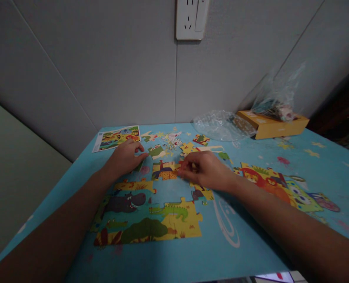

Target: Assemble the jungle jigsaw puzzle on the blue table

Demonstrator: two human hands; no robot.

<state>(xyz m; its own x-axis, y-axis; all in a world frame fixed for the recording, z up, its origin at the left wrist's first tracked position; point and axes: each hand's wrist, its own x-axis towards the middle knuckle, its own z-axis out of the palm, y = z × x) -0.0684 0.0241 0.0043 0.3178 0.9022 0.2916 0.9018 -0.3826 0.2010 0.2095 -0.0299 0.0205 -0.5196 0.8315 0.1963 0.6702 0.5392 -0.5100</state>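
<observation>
A children's jigsaw lies on a blue printed table [245, 239]. The joined block [146, 218] with a hippo and crocodile sits near the front. My left hand [126, 157] rests on the table, fingers curled over a green piece at its fingertips. My right hand [205, 169] pinches the edge of a yellow and purple piece [164, 170] in the middle. Loose pieces [189, 147] lie scattered behind both hands. Another joined part with a lion [270, 181] lies beside my right forearm.
A picture card [117, 137] of the finished puzzle lies at the table's far left. A yellow box [273, 125] with a plastic bag on it and a crumpled clear bag [221, 125] stand by the grey wall. A wall socket [190, 19] is above.
</observation>
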